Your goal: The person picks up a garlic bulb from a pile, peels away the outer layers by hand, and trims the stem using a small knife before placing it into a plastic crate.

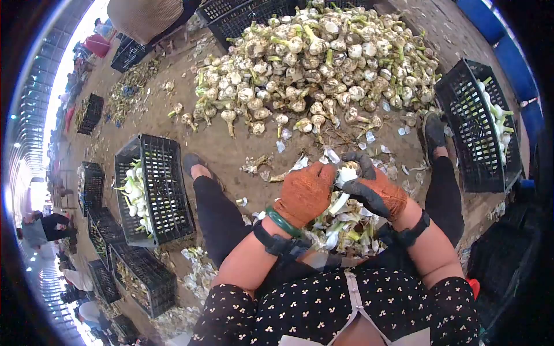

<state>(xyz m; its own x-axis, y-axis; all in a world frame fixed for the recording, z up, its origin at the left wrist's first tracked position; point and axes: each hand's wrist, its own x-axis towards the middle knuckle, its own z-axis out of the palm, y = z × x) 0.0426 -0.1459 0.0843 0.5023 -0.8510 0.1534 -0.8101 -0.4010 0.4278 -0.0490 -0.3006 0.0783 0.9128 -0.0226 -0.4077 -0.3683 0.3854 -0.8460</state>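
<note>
A garlic bulb [347,174], its skin partly white, is held between my two gloved hands with its pale stem [339,203] pointing down toward my lap. My right hand [378,187], in an orange glove with dark fingers, is wrapped round the bulb. My left hand [307,195], in an orange glove with a green bangle at the wrist, is closed with its fingertips against the bulb's near side; the fingertips are partly hidden. Loose garlic skins and stem scraps [340,228] lie below my hands, between my legs.
A large heap of garlic bulbs [323,63] lies ahead on the dirt floor. Black crates with cleaned white garlic stand to my left [167,190] and right [470,127]. More crates [141,277] and people are farther left. Peelings [196,277] litter the ground.
</note>
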